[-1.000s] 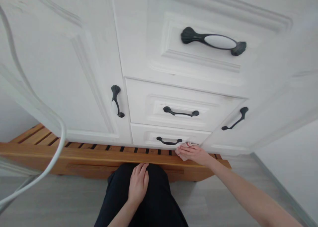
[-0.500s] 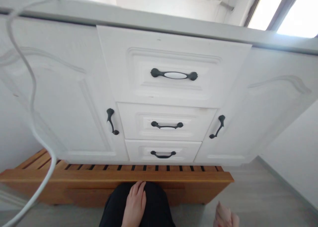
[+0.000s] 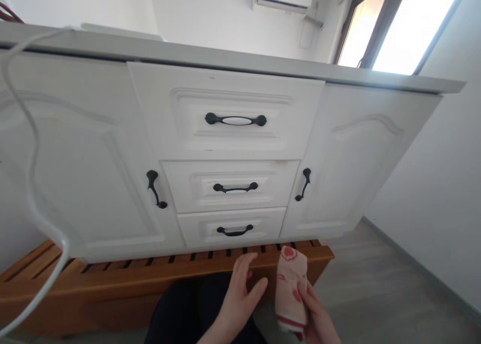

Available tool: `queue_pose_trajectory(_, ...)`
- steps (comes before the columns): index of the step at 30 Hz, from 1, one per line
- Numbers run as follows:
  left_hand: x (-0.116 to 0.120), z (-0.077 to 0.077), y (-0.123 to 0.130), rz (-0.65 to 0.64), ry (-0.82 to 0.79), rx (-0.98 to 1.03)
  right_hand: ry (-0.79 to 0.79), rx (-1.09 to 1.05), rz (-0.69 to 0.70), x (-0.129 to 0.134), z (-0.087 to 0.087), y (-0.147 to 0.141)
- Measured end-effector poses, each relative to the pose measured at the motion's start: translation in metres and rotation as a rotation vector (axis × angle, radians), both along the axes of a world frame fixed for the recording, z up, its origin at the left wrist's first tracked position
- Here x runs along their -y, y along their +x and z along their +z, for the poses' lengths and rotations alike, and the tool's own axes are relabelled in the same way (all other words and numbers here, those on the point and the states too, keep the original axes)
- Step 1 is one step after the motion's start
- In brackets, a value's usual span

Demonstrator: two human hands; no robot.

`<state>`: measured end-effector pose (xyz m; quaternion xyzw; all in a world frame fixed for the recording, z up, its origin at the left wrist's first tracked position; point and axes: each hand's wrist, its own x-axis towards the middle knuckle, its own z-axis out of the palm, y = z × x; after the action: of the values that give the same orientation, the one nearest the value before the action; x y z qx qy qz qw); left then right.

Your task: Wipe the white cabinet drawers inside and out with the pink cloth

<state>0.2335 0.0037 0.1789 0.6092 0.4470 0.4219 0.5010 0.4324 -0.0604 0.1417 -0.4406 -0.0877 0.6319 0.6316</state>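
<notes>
My right hand (image 3: 313,309) grips a folded pink cloth (image 3: 290,286) with red printed shapes and a red band along its lower end. It is held upright before the wooden slatted bench, at the lower right. The thumb lies on the cloth's front; the other fingers are mostly hidden behind it. Left of the cloth is my left hand (image 3: 240,294), its thumb spread away from the fingers and nothing in it. A gap separates that hand from the cloth. Dark-clothed legs (image 3: 195,304) are below.
A white cabinet (image 3: 240,153) with drawers and side doors fills the view, with dark handles. Along its foot runs the wooden bench (image 3: 124,284). A white cable (image 3: 33,203) hangs at the left. A wall (image 3: 428,183) and grey floor (image 3: 364,274) are at right.
My right hand has come up and inward from the lower right with the pink cloth. My left hand has lifted off the leg and opened toward it. The view has shifted right.
</notes>
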Motion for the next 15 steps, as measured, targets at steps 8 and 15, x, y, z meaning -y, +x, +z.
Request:
queue_pose_trajectory(8,0.057,-0.006,0.033,-0.221,-0.548,0.811,0.232,0.903,0.095,0.017,0.009,-0.02)
queue_pose_trajectory(15,0.052,0.006,0.014,-0.365,-0.631,0.78,0.626,2.023,-0.142,0.033,0.003,0.014)
